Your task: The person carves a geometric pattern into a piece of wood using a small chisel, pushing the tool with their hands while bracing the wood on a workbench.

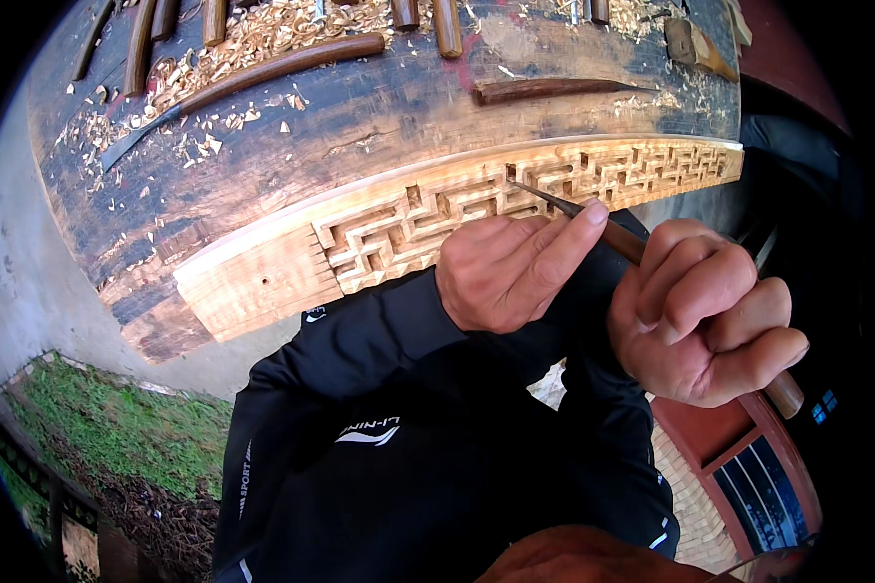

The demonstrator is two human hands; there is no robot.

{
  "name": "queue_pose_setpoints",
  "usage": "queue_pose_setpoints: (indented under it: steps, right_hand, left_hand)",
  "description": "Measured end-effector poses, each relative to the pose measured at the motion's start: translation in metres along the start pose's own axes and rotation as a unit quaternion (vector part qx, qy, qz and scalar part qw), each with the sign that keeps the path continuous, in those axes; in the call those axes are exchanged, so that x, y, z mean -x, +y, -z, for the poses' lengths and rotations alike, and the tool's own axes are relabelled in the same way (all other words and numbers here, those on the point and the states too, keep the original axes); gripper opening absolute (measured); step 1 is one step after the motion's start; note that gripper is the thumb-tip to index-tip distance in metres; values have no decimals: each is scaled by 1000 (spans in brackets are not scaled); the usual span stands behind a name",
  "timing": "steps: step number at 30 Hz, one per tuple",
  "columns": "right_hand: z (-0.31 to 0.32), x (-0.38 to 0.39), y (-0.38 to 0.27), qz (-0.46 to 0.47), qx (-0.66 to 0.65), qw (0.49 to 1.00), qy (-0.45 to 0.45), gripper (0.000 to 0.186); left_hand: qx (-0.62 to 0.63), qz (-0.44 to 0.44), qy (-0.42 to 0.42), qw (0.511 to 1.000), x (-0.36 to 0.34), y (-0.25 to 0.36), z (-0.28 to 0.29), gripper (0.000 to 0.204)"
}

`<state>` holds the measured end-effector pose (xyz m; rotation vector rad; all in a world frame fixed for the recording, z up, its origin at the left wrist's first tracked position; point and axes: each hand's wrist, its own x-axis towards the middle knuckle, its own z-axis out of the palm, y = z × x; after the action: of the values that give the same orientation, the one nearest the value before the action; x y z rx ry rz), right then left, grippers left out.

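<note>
A long pale wooden board (248,282), carved with an angular fret pattern along most of its length, lies along the near edge of the bench. Over its middle I hold a slim carving chisel (624,240) at a slant, its dark blade tip at one of the cut recesses. My left hand (501,277) is closed around the front of the chisel, close to the board, with one finger stretched along the blade. Farther back, my right hand (700,316) grips the wooden handle, whose butt end shows below the curled fingers. The left hand hides part of the carving.
The worn workbench (360,165) carries wood shavings (262,39) and several handled tools along its far side. A long-handled chisel (282,70) lies at the left, a pointed wooden-handled tool (554,89) nearer the board, and a wooden mallet (698,51) at the far right.
</note>
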<state>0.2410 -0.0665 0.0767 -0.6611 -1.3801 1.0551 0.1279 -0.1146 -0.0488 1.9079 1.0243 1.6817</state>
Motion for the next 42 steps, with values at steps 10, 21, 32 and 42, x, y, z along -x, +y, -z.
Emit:
queue_pose_setpoints:
  steps: [10,21,32,42]
  right_hand:
    - [-12,-1,2,-62,71,994,57,55]
    - [-2,-3,15,-23,34,996,-75,55]
    - [9,-9,-9,26,30,998,-48,64]
    - [12,-20,1,-5,16,986,-163,66]
  left_hand:
    - [4,35,29,999,0,1,-3,72]
    - [-5,62,29,998,1,3,-1,69]
    - [39,14,7,999,-5,2,-11,92]
    - [14,17,17,1000,-1,1,-6,84]
